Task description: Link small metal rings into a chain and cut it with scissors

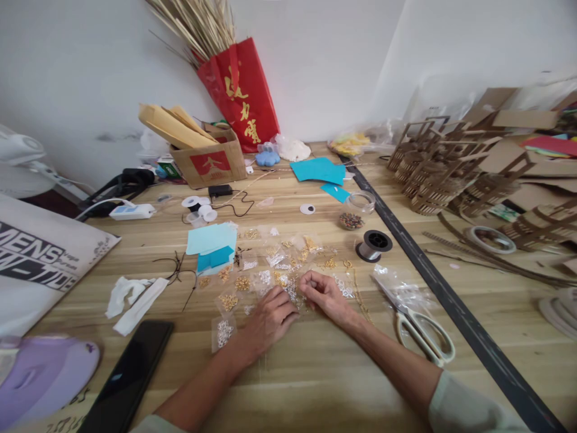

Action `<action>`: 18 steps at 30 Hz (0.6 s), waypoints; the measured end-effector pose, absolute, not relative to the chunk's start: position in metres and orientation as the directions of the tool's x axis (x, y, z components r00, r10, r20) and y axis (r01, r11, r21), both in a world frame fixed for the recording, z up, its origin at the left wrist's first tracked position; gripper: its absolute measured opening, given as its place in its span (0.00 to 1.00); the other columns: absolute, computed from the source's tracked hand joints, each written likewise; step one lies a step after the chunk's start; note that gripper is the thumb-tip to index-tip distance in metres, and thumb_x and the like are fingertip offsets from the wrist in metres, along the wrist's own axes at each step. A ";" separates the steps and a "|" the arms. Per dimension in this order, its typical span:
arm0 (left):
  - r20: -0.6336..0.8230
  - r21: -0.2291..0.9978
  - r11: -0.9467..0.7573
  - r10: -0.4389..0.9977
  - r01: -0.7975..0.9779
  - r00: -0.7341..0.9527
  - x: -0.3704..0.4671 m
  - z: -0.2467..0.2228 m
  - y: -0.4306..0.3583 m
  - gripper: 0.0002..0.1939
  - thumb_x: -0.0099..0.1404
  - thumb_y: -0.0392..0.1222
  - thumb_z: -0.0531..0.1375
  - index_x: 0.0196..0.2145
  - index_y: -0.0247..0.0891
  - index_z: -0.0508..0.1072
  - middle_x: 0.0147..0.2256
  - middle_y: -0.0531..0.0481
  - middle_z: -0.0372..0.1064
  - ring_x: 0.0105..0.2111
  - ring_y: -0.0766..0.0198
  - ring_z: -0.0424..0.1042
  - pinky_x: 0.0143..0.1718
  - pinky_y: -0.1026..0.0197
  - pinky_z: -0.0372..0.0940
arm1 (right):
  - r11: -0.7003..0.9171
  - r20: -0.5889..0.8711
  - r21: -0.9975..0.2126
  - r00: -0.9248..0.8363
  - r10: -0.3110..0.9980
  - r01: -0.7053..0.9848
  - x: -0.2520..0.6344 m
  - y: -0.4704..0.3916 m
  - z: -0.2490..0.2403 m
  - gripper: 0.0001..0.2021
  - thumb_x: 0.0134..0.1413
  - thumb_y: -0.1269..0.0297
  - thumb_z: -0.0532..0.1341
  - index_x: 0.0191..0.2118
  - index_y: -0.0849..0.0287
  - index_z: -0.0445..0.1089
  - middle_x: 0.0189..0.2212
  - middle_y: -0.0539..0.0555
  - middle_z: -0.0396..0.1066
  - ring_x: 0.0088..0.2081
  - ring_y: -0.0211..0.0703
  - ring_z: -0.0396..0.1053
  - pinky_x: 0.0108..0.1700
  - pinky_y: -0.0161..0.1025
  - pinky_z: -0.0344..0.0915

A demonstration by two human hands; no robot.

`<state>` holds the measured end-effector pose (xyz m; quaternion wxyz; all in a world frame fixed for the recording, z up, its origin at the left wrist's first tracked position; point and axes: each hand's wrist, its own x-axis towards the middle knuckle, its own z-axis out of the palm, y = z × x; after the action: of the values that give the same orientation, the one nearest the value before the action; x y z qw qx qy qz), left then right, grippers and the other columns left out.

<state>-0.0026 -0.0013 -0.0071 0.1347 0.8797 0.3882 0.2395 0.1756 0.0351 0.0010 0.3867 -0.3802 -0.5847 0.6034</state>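
Observation:
My left hand [271,316] rests low over the table with its fingers curled and pressed together. Beside it, my right hand [325,296] is closed in a pinch with thumb and forefinger. Whatever either hand holds is too small or hidden to make out. Right around them lie small clear bags of gold and silver findings. A bag of gold pieces [228,301] and a bag of silver rings [224,332] sit left of my left hand. Silver pieces [345,287] and a gold chain [359,294] lie to the right of my right hand.
White-handled scissors [421,334] and a wire spool [374,246] are on the right. A black phone [130,373] lies front left, near blue paper sheets [211,239]. A dark strip [428,288] crosses the table before several woven baskets [433,189]. A red bag [246,96] stands behind.

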 end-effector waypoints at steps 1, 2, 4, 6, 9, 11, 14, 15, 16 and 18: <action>0.317 0.426 -0.664 0.746 0.615 0.586 -0.003 -0.008 -0.001 0.10 0.67 0.37 0.55 0.29 0.36 0.73 0.29 0.48 0.68 0.35 0.59 0.64 0.38 0.57 0.62 | -0.015 -0.007 -1.000 -0.412 0.911 -0.016 0.176 0.035 0.001 0.16 0.53 0.51 0.60 0.27 0.59 0.63 0.15 0.43 0.54 0.16 0.31 0.52 0.19 0.30 0.49; 0.317 0.431 -0.664 0.745 0.611 0.587 -0.003 -0.008 -0.001 0.10 0.67 0.37 0.55 0.29 0.36 0.73 0.29 0.48 0.68 0.35 0.59 0.64 0.38 0.57 0.62 | -0.012 -0.007 -1.000 -0.411 0.912 -0.011 0.176 0.035 0.002 0.16 0.53 0.51 0.60 0.27 0.59 0.63 0.14 0.43 0.54 0.16 0.31 0.52 0.19 0.30 0.49; 0.320 0.438 -0.666 0.743 0.604 0.587 -0.003 -0.008 -0.001 0.10 0.67 0.37 0.55 0.29 0.37 0.73 0.29 0.48 0.68 0.35 0.59 0.64 0.38 0.57 0.62 | -0.005 -0.003 -1.000 -0.408 0.913 -0.004 0.176 0.035 0.002 0.16 0.53 0.51 0.60 0.27 0.59 0.64 0.14 0.43 0.54 0.16 0.31 0.52 0.19 0.30 0.49; 0.319 0.442 -0.666 0.743 0.602 0.588 -0.002 -0.007 0.000 0.10 0.67 0.37 0.55 0.29 0.37 0.73 0.29 0.48 0.68 0.35 0.59 0.64 0.37 0.57 0.62 | -0.001 0.001 -1.000 -0.408 0.913 -0.005 0.176 0.035 0.001 0.16 0.53 0.51 0.60 0.27 0.60 0.64 0.14 0.43 0.55 0.16 0.31 0.52 0.19 0.30 0.49; 0.308 0.430 -0.662 0.747 0.614 0.589 -0.002 -0.006 -0.001 0.10 0.67 0.37 0.55 0.29 0.37 0.72 0.29 0.49 0.68 0.35 0.59 0.64 0.38 0.57 0.63 | -0.014 -0.004 -1.000 -0.412 0.911 -0.021 0.176 0.035 0.000 0.16 0.52 0.50 0.60 0.27 0.59 0.63 0.14 0.42 0.54 0.16 0.31 0.52 0.19 0.30 0.49; 0.306 0.409 -0.667 0.743 0.623 0.595 -0.001 -0.006 -0.001 0.10 0.67 0.37 0.54 0.29 0.37 0.71 0.29 0.49 0.67 0.35 0.59 0.63 0.39 0.56 0.63 | -0.024 -0.009 -0.999 -0.412 0.911 -0.031 0.176 0.035 0.000 0.16 0.52 0.50 0.60 0.27 0.59 0.63 0.14 0.42 0.54 0.16 0.31 0.52 0.19 0.30 0.49; 0.332 0.412 -0.674 0.738 0.613 0.588 -0.001 -0.007 -0.001 0.10 0.67 0.36 0.53 0.29 0.36 0.71 0.29 0.48 0.67 0.35 0.59 0.63 0.39 0.56 0.63 | -0.022 -0.007 -0.999 -0.410 0.912 -0.032 0.176 0.035 0.000 0.15 0.52 0.51 0.60 0.27 0.59 0.64 0.14 0.42 0.54 0.16 0.31 0.52 0.19 0.30 0.49; 0.353 0.441 -0.666 0.745 0.602 0.566 -0.001 -0.006 -0.001 0.10 0.67 0.36 0.53 0.30 0.36 0.71 0.29 0.48 0.67 0.35 0.59 0.63 0.38 0.56 0.63 | -0.021 -0.005 -0.999 -0.412 0.911 -0.034 0.176 0.035 0.000 0.15 0.52 0.51 0.60 0.27 0.59 0.64 0.14 0.42 0.54 0.16 0.31 0.52 0.19 0.30 0.49; 0.375 0.485 -0.651 0.758 0.584 0.533 -0.001 -0.006 0.000 0.09 0.67 0.36 0.54 0.30 0.36 0.71 0.29 0.47 0.67 0.35 0.59 0.64 0.38 0.57 0.63 | -0.022 -0.005 -0.999 -0.414 0.910 -0.036 0.176 0.035 0.000 0.15 0.52 0.51 0.60 0.27 0.59 0.64 0.14 0.42 0.54 0.16 0.31 0.52 0.19 0.30 0.49; 0.400 0.608 -0.589 0.806 0.532 0.436 -0.001 -0.002 0.001 0.08 0.66 0.36 0.55 0.29 0.35 0.71 0.28 0.47 0.68 0.34 0.60 0.65 0.36 0.58 0.63 | -0.033 -0.012 -0.999 -0.419 0.908 -0.042 0.175 0.035 0.001 0.15 0.52 0.52 0.60 0.27 0.59 0.64 0.15 0.42 0.55 0.16 0.31 0.53 0.19 0.30 0.49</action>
<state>-0.0009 0.0010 -0.0021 0.2006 0.8233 0.4064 0.3418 0.1752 0.0354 0.0005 0.3875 -0.3749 -0.5775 0.6130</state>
